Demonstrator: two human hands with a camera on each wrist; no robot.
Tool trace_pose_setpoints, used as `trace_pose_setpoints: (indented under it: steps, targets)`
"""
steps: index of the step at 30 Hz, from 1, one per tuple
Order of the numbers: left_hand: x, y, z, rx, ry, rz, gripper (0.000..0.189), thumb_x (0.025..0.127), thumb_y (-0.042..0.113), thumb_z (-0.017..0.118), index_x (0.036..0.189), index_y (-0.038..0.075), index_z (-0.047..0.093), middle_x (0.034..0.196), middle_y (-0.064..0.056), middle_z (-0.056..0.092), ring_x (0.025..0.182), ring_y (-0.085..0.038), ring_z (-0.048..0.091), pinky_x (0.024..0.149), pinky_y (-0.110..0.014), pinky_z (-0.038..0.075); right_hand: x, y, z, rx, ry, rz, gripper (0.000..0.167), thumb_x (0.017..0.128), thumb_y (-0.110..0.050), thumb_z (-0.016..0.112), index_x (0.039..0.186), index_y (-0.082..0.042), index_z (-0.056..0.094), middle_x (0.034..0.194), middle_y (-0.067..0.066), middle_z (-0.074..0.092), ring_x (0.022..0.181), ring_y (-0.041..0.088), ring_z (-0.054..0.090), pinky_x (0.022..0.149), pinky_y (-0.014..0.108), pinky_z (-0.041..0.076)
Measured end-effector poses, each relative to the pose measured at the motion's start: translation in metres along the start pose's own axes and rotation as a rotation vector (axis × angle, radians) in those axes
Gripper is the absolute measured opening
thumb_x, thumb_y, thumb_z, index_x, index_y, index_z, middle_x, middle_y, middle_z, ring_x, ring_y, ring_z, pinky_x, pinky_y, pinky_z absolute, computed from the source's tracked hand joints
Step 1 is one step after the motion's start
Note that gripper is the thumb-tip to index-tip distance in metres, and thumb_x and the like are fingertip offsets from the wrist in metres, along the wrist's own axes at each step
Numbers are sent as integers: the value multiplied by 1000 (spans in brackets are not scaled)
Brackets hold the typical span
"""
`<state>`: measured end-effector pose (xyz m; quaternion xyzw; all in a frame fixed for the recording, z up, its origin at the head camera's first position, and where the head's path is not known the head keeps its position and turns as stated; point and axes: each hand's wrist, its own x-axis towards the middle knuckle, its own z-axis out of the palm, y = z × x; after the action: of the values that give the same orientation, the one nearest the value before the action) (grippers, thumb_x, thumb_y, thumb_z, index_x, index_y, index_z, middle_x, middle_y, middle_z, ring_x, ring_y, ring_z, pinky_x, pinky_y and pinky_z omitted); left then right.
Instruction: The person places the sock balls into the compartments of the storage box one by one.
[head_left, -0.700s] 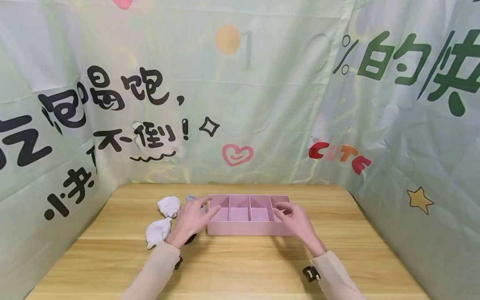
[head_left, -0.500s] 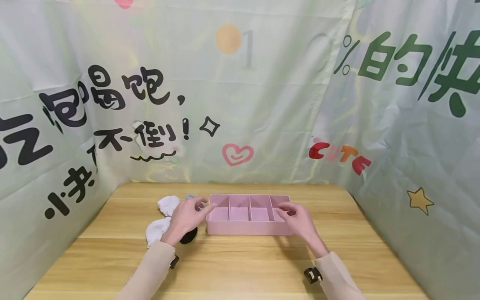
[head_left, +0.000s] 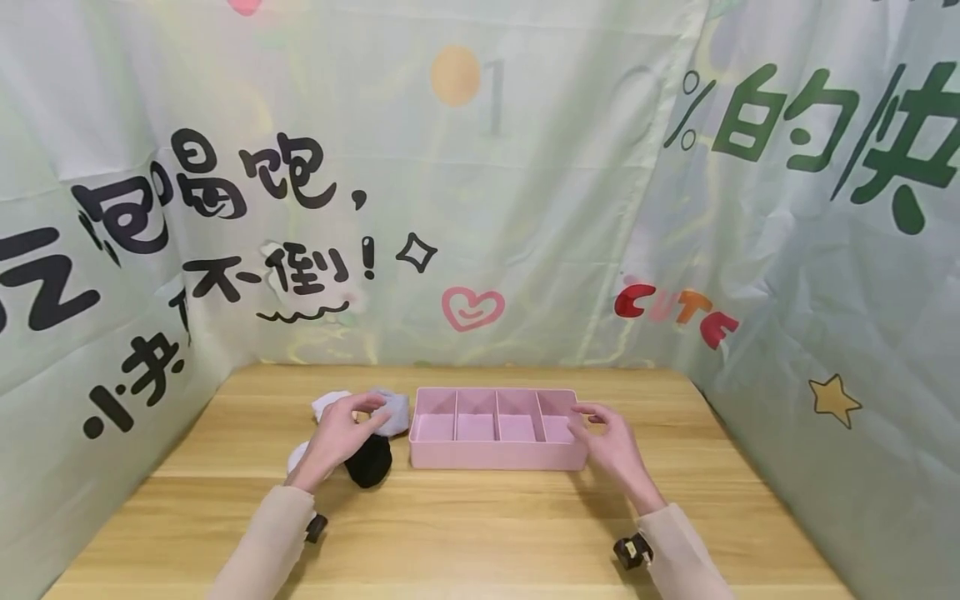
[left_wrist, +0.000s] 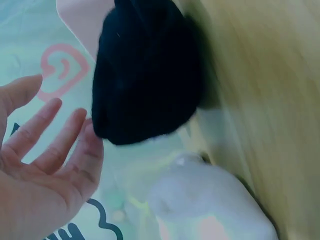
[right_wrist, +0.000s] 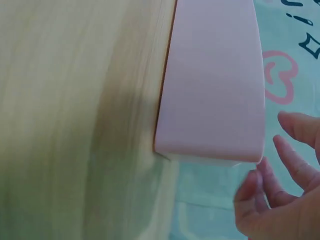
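Note:
A pink box (head_left: 495, 456) with several compartments in a row stands on the table, and bare floor shows inside them. My left hand (head_left: 341, 433) is left of it, over a group of soft cloth bundles like rolled socks, its fingers relaxed and holding nothing. Nearest to it are a black bundle (head_left: 369, 462) and a grey bundle (head_left: 393, 412). Two white bundles, one behind (head_left: 324, 403) and one in front (head_left: 297, 457), are partly hidden by that hand. My right hand (head_left: 611, 442) is at the box's right end, fingers loosely bent, fingertips beside the rim.
The wooden table (head_left: 480, 533) reaches back to a printed cloth curtain (head_left: 525, 208), which also hangs along both sides. Dark wrist cameras (head_left: 632, 551) sit at both sleeves.
My left hand has moved left, away from the box's left end and over the bundles, uncovering the black and grey ones. My right hand has shifted slightly right, out from over the box.

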<state>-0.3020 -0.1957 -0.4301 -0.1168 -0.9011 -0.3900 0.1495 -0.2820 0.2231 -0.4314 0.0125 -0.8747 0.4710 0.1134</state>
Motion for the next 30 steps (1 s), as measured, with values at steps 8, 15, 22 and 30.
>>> trace_pose_setpoints:
  steps: [8, 15, 22, 30]
  targets:
    - [-4, -18, -14, -171, -59, -69, 37, 89, 21, 73, 120, 3, 67, 112, -17, 71, 105, -30, 66, 84, -38, 55, 0, 10, -4, 140, -122, 64, 55, 91, -9, 67, 142, -2, 48, 143, 29, 48, 125, 42, 53, 89, 44, 55]
    - [-8, -46, -34, -216, -121, -121, 40, 88, 30, 74, 120, 7, 66, 114, -15, 71, 104, -24, 66, 84, -30, 51, -2, 15, -4, 197, -195, 99, 56, 95, -9, 63, 145, 4, 42, 144, 31, 45, 128, 44, 51, 84, 31, 56]
    - [-13, -66, -54, -201, -151, -111, 43, 86, 23, 77, 120, 0, 65, 115, -19, 69, 105, -25, 64, 82, -22, 52, -2, 16, -3, 207, -207, 114, 57, 94, -11, 64, 145, 2, 42, 140, 31, 49, 125, 40, 54, 84, 32, 56]
    - [-22, -82, -67, -236, -230, -135, 45, 85, 22, 77, 122, -1, 64, 125, -20, 63, 123, -42, 51, 97, -43, 47, -2, 17, -2, 219, -205, 104, 57, 95, -9, 63, 145, 4, 42, 142, 31, 47, 126, 42, 53, 81, 31, 57]
